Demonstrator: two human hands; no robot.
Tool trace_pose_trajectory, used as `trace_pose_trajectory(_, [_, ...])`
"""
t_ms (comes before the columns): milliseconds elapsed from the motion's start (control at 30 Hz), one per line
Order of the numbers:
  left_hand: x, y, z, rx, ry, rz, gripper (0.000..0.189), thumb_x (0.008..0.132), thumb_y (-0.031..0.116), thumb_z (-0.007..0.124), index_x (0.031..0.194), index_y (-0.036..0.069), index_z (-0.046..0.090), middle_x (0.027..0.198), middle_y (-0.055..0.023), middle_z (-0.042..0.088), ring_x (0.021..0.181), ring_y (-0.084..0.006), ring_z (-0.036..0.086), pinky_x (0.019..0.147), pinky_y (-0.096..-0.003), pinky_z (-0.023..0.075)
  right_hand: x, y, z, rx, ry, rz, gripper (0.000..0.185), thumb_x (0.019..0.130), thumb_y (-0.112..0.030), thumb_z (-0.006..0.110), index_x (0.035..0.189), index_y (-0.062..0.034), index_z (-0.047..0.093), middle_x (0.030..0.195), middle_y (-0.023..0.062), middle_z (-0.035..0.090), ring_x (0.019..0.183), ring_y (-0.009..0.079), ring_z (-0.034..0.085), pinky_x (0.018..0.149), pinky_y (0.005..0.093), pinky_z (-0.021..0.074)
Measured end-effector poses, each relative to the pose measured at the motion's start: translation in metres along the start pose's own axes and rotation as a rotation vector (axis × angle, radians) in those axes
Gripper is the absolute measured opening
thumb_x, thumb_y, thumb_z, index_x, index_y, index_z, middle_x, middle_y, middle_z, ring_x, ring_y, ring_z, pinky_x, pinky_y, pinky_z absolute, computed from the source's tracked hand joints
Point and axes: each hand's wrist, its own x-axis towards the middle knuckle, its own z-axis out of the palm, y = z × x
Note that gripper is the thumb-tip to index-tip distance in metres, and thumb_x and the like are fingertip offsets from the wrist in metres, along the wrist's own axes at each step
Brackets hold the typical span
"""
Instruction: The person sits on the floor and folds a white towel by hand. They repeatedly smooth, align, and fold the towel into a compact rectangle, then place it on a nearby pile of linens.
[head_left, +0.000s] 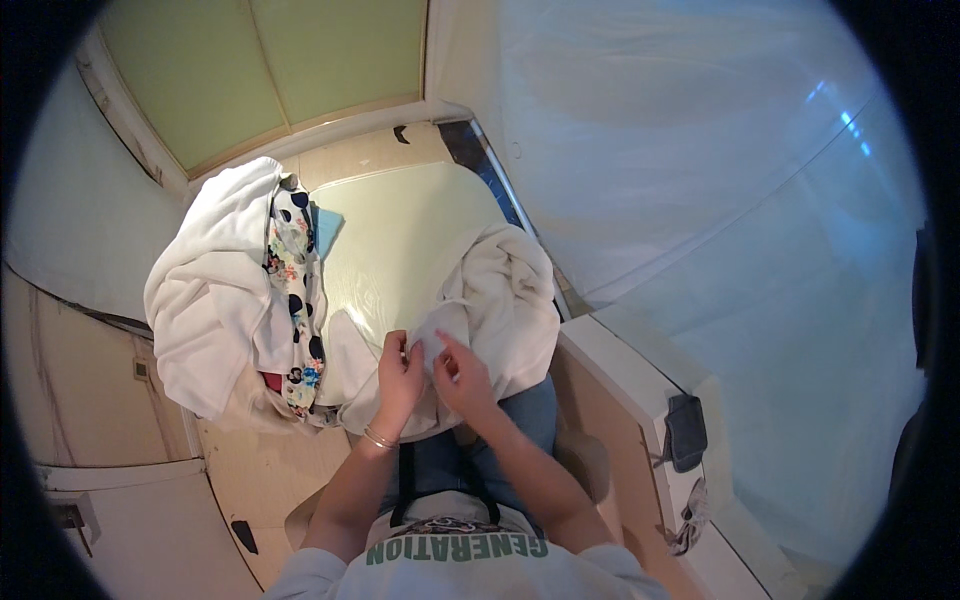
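White fabric (506, 300) lies bunched on the right front of a pale table (405, 202), and part of it drapes over the near edge towards my lap. My left hand (401, 375) pinches a portion of this cloth between thumb and fingers. Close beside it, my right hand (463, 375) is at the same cloth with its fingers curled; whether they grip it is hard to see. A large heap of white cloth (217, 285) covers the table's left side. Along its inner edge runs a floral, dark-dotted fabric (296, 292).
A light blue piece (327, 231) sticks out beside the floral fabric. To the right, a ledge (615, 360) carries a dark pouch-like object (685, 433) and a crumpled grey cloth (691, 517). Pale sheeting (675, 165) hangs at the right. A small dark object (244, 537) lies on the floor.
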Motion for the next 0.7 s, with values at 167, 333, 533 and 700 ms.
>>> trace_pose_trajectory(167, [-0.008,0.022,-0.005,0.125,-0.060,0.284,0.017,0.097,0.004,0.068,0.112,0.001,0.061,0.097,-0.0190,0.064,0.079,-0.0335,0.065,0.070,-0.0394,0.0525,0.041,-0.031,-0.030,-0.090,-0.248,0.001,0.038,0.094,0.001,0.063,0.131,-0.0037,0.065,0.087,0.0089,0.069,0.077,0.0157,0.066,0.069,0.0313,0.0527])
trace_pose_trajectory(333, [-0.012,0.044,-0.002,0.190,-0.029,0.278,0.024,0.097,0.004,0.066,0.119,-0.001,0.059,0.100,-0.0185,0.065,0.082,-0.0311,0.064,0.073,-0.0385,0.0534,0.057,-0.021,-0.034,0.000,-0.236,0.038,0.027,0.090,0.007,0.061,0.114,-0.0023,0.064,0.088,0.0043,0.069,0.083,0.0133,0.068,0.073,0.0273,0.0540])
trace_pose_trajectory(533, [-0.029,0.034,-0.006,0.222,0.045,0.197,0.041,0.091,0.007,0.071,0.127,-0.004,0.056,0.112,-0.0246,0.064,0.099,-0.0411,0.066,0.084,-0.0448,0.0556,0.083,-0.055,-0.033,0.529,-0.115,0.043,0.026,0.089,0.008,0.062,0.113,-0.0027,0.062,0.105,0.0036,0.067,0.097,0.0131,0.068,0.088,0.0306,0.0597])
trace_pose_trajectory(700, [-0.042,0.023,-0.021,0.227,0.162,0.383,0.045,0.089,0.005,0.072,0.130,-0.002,0.055,0.114,-0.0242,0.063,0.097,-0.0409,0.066,0.081,-0.0446,0.0559,0.089,-0.070,-0.027,0.644,-0.059,0.006,0.022,0.093,0.005,0.066,0.113,-0.0029,0.062,0.103,0.0025,0.068,0.093,0.0115,0.067,0.086,0.0266,0.0560])
